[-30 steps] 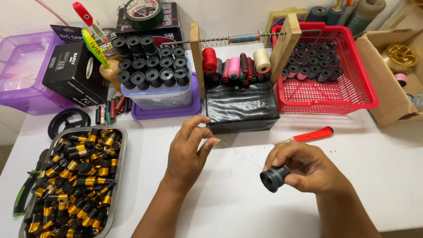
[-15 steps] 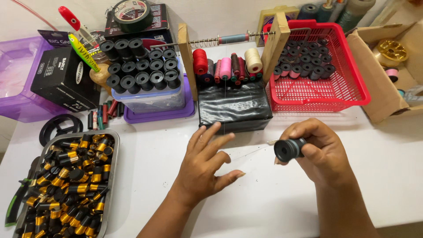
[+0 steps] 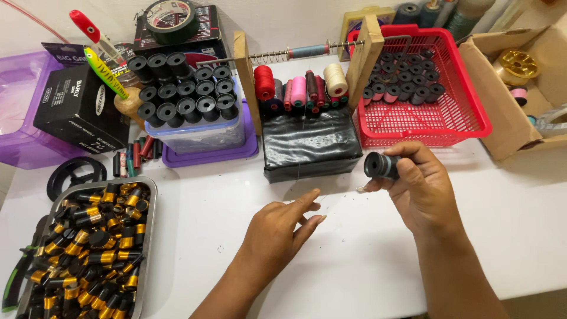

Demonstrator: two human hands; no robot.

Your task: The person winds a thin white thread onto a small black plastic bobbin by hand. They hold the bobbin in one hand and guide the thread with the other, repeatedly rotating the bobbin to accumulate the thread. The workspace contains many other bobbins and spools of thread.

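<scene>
Head view: white worktable (image 3: 354, 260).
Right hand (image 3: 422, 189): at 3 o'clock, clamped around small black plastic spool (image 3: 381, 165).
Left hand (image 3: 280, 230): fingers apart, empty.
Handling: probably light, rigid; best held by its flanges.

Both forearms come up from the bottom edge bare, no sleeves showing at all. The left hand (image 3: 277, 233) wears no ring, watch or glove, nails cut short. The right hand (image 3: 422, 192) is just as plain, wrist uncovered too.

Black rectangular carton (image 3: 82, 109) with white labels, far left beside purple tub (image 3: 23, 100). Dark flat package (image 3: 177, 38) behind it, under tape roll (image 3: 171, 13). Open brown cardboard box (image 3: 502, 100), far right.
</scene>
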